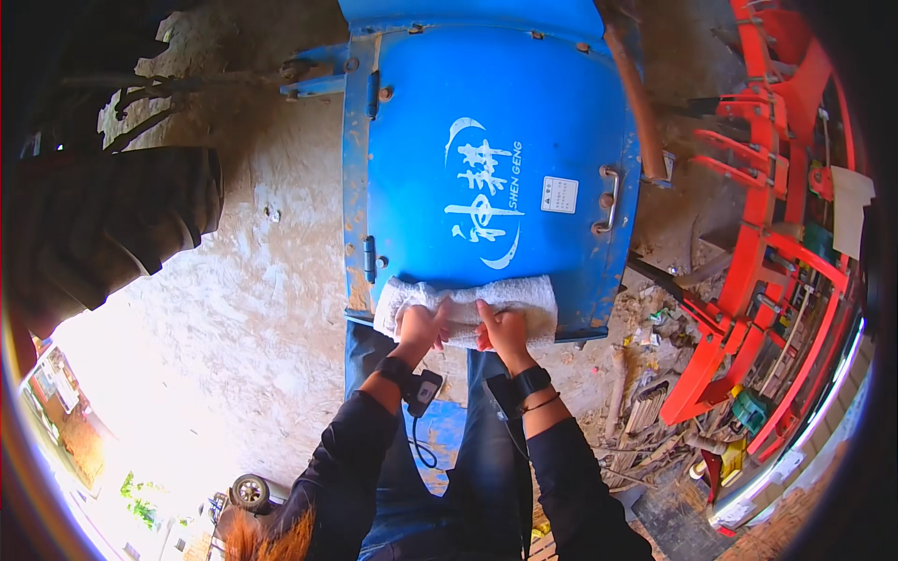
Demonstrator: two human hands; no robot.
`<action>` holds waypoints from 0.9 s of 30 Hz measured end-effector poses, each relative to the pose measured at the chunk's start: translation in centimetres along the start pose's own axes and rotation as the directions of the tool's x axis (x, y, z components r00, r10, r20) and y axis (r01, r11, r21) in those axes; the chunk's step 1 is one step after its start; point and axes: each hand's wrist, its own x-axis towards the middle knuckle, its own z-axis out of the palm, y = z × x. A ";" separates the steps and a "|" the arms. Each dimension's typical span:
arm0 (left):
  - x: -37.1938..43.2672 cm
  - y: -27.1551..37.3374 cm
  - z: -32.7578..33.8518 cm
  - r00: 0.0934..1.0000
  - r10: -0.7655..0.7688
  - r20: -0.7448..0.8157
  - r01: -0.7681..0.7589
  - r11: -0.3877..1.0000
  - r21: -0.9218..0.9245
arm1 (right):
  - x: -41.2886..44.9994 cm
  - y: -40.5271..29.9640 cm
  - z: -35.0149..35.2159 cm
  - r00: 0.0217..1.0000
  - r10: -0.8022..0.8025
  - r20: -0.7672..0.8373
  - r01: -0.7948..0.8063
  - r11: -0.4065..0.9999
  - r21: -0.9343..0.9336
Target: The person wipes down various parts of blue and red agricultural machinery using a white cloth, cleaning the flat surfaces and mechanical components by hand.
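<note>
A folded white towel lies along the near edge of a blue metal machine cover, which has white lettering, a warning label, hinges on its left side and a metal handle on its right. Both hands grip the towel's middle, side by side and a little apart. My left hand has its fingers curled around the near edge with the thumb on top. My right hand holds it likewise, its thumb pointing away from me. Each wrist wears a black strap with a small device.
A large black tractor tyre stands at the left. Red metal farm-implement frames fill the right side, with sticks and litter on the ground below. A rusty bar slants over the cover's right edge. A small wheel shows at the lower left.
</note>
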 end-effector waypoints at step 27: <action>2.3 4.1 -1.0 0.984 -0.166 0.070 0.174 0.976 -0.129 | 2.0 -2.1 -4.7 0.991 0.131 0.037 -0.135 0.923 0.360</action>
